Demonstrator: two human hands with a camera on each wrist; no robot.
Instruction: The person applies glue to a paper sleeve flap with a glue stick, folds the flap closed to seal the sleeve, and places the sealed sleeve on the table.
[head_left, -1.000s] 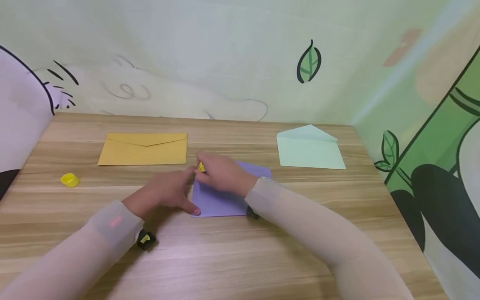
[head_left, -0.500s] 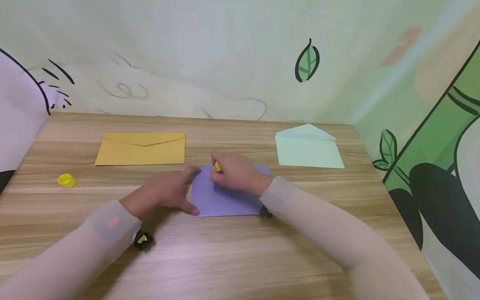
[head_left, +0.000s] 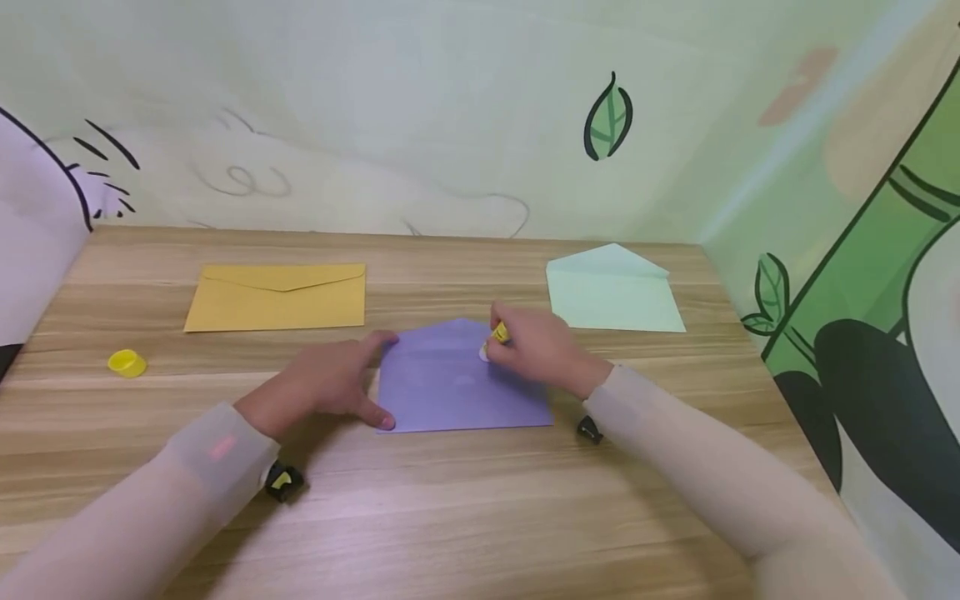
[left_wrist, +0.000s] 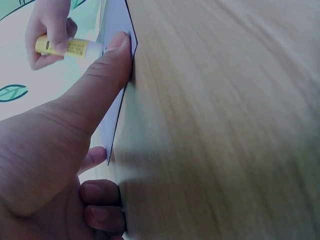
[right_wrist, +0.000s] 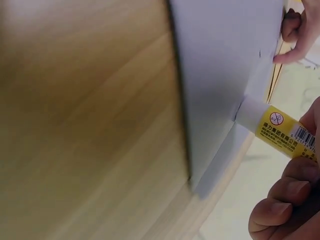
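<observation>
A purple envelope (head_left: 442, 392) lies on the table with its pointed flap spread away from me. My right hand (head_left: 546, 348) grips a yellow glue stick (right_wrist: 280, 130), its white end down against the envelope near the flap fold, toward the right side. With thumb and a fingertip, my left hand (head_left: 318, 383) presses the envelope's two left corners. In the left wrist view the thumb (left_wrist: 102, 75) lies straight along the paper's edge, and the other fingers bend loosely beneath, holding nothing. Left of that hand sits a yellow cap (head_left: 127, 363).
At the back left of the wooden table (head_left: 450, 517) lies a yellow envelope (head_left: 277, 302) with its flap folded down. A mint-green envelope (head_left: 617, 296), flap up, lies at the back right. A painted wall (head_left: 420, 117) rises behind the table.
My right hand has moved the glue stick rightward across the purple envelope, from its upper left to its right part, uncovering the pointed flap. The left hand stays on the left corners.
</observation>
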